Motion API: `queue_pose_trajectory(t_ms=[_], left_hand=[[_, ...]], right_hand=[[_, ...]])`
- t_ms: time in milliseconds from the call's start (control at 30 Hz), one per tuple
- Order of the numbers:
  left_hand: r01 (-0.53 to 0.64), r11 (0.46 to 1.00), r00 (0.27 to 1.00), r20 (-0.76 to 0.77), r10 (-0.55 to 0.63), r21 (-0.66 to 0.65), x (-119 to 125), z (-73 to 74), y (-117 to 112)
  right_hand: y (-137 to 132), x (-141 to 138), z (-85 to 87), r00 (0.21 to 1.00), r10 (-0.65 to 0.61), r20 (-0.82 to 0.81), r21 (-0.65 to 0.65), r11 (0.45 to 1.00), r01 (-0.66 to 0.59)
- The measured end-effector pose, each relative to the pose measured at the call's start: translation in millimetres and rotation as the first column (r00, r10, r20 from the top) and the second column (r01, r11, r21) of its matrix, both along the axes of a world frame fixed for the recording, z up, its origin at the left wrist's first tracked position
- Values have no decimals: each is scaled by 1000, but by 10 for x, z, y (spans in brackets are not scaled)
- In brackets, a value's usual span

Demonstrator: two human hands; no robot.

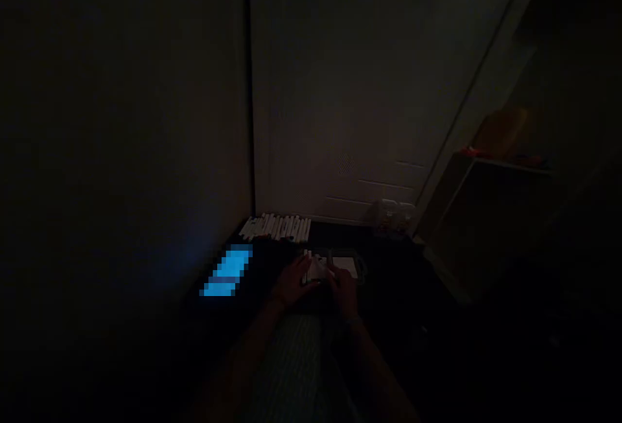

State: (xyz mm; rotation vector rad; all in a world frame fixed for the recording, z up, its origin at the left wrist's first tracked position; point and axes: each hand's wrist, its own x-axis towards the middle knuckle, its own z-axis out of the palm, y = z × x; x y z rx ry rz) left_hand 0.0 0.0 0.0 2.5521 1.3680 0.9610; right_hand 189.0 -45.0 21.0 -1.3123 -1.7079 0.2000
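Observation:
The room is very dark. My left hand [291, 282] and my right hand [346, 290] meet low in the middle of the view over a dark surface. Between them they hold a small bundle of white stick-like pieces [315, 267]. A small clear box [347, 262] lies just behind my right hand. Farther back, a row of several similar white sticks [276, 227] lies side by side near the wall. The dim light hides the finger details.
A glowing blue screen [226, 273] lies to the left of my hands. A clear container [391, 217] stands at the back right by the wall. A dark cabinet or shelf [486, 216] stands on the right. Walls close in behind and on the left.

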Motion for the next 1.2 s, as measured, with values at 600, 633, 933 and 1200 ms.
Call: queue_pose_trajectory(t_ms=[600, 633, 933, 1200], left_hand=[[22, 999, 999, 25, -21, -25, -51, -80, 62], [18, 999, 1000, 26, -17, -28, -50, -87, 65], [19, 1000, 998, -57, -20, -11, -35, -74, 61], [7, 1000, 996, -86, -9, -27, -20, -18, 16]], right_hand=[[-52, -122, 102, 889, 185, 420, 33, 975, -218], [-52, -126, 109, 886, 195, 421, 36, 972, -231], [-80, -109, 145, 892, 193, 409, 53, 971, -234], [-119, -92, 178, 911, 221, 349, 11, 971, -240]])
